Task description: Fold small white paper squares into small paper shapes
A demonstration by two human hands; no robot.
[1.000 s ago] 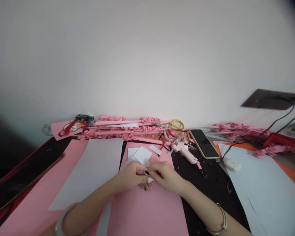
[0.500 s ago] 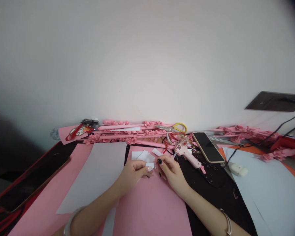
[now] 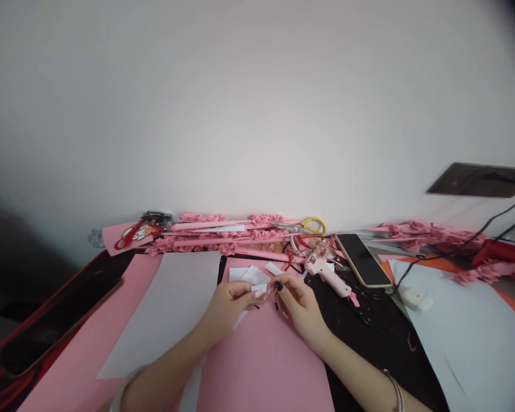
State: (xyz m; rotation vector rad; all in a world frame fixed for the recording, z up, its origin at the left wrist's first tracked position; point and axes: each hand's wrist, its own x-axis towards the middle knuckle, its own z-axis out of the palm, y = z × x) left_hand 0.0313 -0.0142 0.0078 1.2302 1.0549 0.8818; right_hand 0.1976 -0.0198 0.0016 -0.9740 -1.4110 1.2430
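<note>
Left grip (image 3: pixel 226 304) pinched on white paper slip (image 3: pixel 258 288), right grip (image 3: pixel 299 304) near its right end (closure unclear)

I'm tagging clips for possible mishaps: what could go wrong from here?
The small white paper piece pinched in the left hand could crease or slip, since so little of it is gripped.
The loose white slips just beyond the hands might get nudged out of place.
The glue gun lies not far beyond the right hand; a brush against it could burn if it is hot, which the picture cannot show.
</note>
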